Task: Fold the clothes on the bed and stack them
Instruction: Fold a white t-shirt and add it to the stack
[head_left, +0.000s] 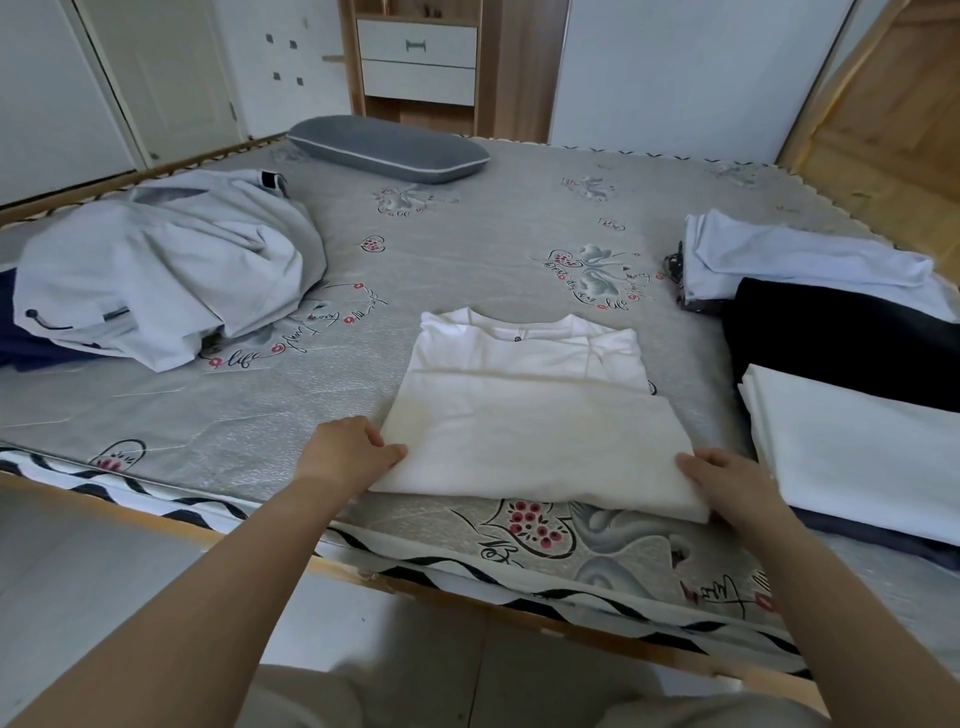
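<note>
Mid-fold: left hand (353, 447) and right hand (727, 480) pinch the near corners of the half-folded white T-shirt (530, 410) at bed (467, 249) centre; next, likely carry it to the folded stack (852, 441) at 3 o'clock.

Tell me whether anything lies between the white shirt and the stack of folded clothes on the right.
Nothing visible does. Only bare mattress separates the white shirt from the stack; both hands already hold its near corners.
</note>
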